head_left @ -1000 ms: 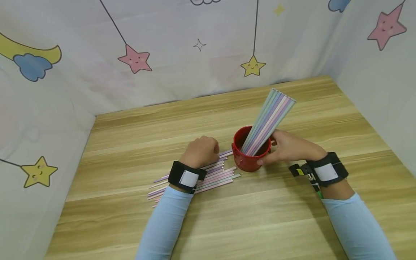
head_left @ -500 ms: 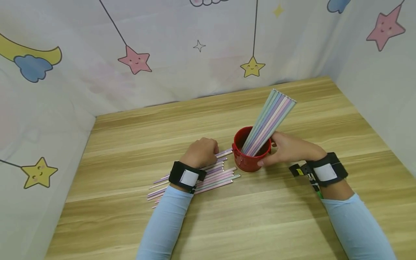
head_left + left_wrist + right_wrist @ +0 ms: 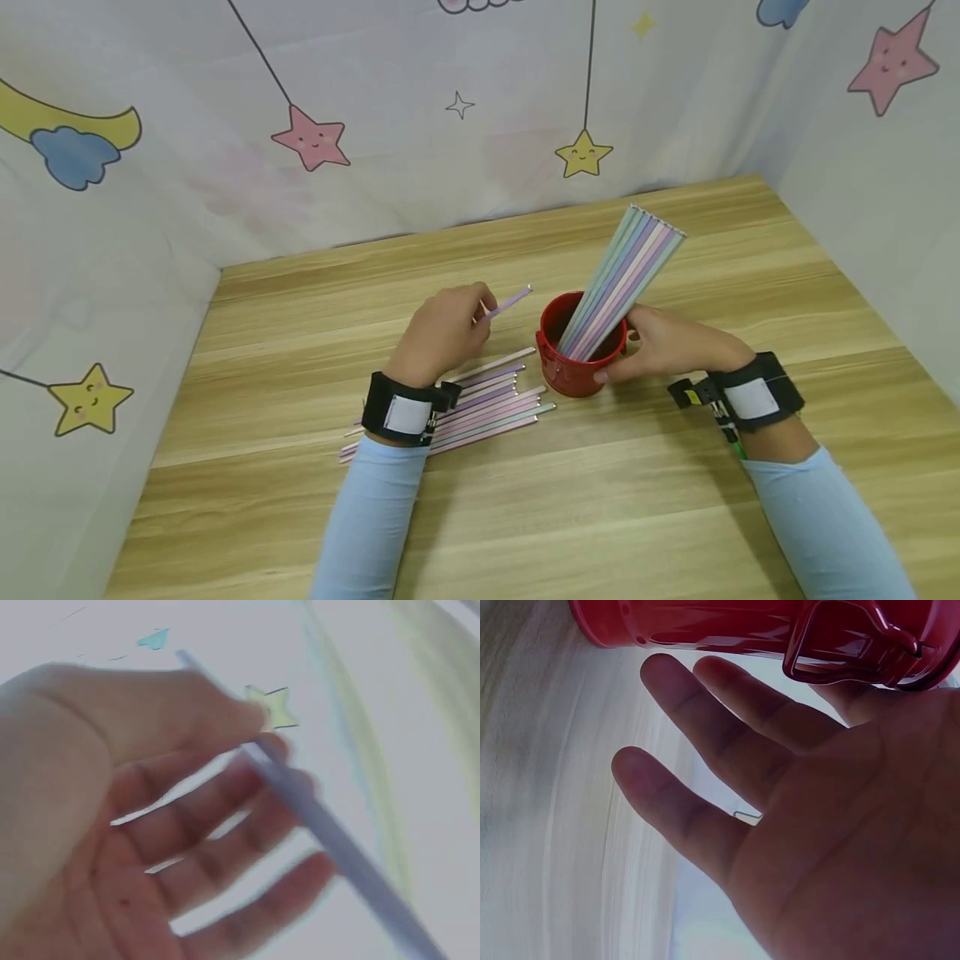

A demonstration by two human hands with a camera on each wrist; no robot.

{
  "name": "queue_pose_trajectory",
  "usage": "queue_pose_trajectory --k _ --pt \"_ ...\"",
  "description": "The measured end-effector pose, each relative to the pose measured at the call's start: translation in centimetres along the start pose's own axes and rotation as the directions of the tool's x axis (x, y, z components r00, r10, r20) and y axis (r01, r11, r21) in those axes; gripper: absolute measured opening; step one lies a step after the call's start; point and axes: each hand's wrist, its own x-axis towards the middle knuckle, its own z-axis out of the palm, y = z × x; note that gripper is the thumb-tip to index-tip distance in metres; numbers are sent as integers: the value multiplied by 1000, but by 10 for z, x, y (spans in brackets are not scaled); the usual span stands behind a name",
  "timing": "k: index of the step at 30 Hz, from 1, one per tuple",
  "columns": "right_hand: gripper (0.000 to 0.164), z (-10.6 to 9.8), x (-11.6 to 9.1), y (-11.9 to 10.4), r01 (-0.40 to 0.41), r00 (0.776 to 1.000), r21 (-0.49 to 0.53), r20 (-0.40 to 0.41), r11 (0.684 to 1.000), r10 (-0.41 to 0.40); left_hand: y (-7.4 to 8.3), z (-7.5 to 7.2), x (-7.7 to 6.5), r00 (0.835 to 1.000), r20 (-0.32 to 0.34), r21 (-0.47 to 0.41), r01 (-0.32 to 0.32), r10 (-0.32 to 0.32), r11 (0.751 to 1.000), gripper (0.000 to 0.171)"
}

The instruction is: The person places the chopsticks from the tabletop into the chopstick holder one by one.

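Note:
A purple pencil is pinched by my left hand, between thumb and fingertips, above the table. In the left wrist view this pencil slants across the fingers, somewhat blurred. Below that hand, several pastel pencils lie side by side, partly covered by the wrist. My right hand holds a small red bucket at its right side, thumb in front; in the right wrist view the other fingers reach along the bucket. A bundle of pastel pencils leans rightward inside it.
The wooden table meets a white cloth backdrop with printed stars at the back and sides. A wire handle hangs on the bucket's side. Both wrists carry black straps.
My left hand has lifted up and slightly left from the row, now with a purple pencil raised in its fingers. The right hand and bucket have stayed in place.

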Motion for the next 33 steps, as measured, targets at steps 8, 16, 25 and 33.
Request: queue_pose_trajectory --k 8,16,25,33 --pt "89 1 -1 0 -1 1000 8 -3 1000 1 13 -19 -6 908 -385 -95 -217 166 971 20" --pt "90 1 1 0 17 1000 9 -10 1000 -17 28 -30 -11 770 -600 -170 -389 218 906 25" --pt "90 1 2 -2 16 1000 27 -1 1000 -16 51 -44 -22 501 -862 -301 -624 74 721 26" --pt "89 2 3 -1 12 1000 28 -7 1000 -11 64 -33 -16 465 -885 -398 -729 -24 557 43"
